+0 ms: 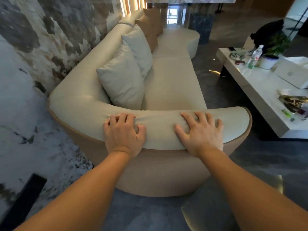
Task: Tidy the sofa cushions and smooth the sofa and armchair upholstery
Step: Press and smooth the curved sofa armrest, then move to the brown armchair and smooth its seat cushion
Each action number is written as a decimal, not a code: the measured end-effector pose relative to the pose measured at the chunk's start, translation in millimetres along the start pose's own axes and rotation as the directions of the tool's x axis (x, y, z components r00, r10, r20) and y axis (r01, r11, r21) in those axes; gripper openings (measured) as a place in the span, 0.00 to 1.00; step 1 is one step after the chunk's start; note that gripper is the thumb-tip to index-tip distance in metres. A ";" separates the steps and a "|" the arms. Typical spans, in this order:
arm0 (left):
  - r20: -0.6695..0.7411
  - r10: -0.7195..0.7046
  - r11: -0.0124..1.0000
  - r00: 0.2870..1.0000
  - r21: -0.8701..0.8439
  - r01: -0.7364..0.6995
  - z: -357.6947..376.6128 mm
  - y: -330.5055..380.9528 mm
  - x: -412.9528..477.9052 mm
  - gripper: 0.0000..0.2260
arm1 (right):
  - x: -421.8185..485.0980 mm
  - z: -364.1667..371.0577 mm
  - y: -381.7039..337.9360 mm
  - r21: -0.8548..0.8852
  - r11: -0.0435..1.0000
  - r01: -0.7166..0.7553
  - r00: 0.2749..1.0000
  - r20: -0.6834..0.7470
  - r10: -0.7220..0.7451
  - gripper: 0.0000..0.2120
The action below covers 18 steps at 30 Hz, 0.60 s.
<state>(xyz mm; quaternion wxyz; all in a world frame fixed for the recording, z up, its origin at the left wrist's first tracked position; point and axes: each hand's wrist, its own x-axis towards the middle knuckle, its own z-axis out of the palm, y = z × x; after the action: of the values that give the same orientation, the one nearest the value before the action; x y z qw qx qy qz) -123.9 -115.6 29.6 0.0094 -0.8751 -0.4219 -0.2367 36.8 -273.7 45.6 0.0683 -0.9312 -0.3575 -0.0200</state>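
A long cream sofa [171, 84] stretches away from me along the marbled wall. I stand behind its rounded near armrest [160, 129]. My left hand [123, 132] rests on the armrest top with curled fingers bunching the fabric. My right hand [200, 132] lies flat on it, fingers spread. Two cream cushions [121, 84] [138, 47] lean against the backrest, and tan cushions [150, 30] stand further back.
A white low table [260, 90] stands to the right, carrying a plastic bottle [254, 56], a potted plant [273, 54], a white box [293, 73] and snack wrappers. Dark glossy floor runs between table and sofa. The marbled wall [33, 47] bounds the left side.
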 end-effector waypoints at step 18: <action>0.816 0.319 0.933 0.482 -0.180 -0.313 -302.5 103.8 -51.9 0.11 | -218.8 -324.0 59.4 0.011 0.974 -0.225 0.722 0.674 0.159 0.18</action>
<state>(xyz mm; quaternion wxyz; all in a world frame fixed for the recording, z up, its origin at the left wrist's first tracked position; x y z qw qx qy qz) -197.3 -286.0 295.3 -0.1516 -0.9432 -0.2062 0.2117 -82.4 -508.3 340.8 -0.0199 -0.9039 -0.2604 0.3388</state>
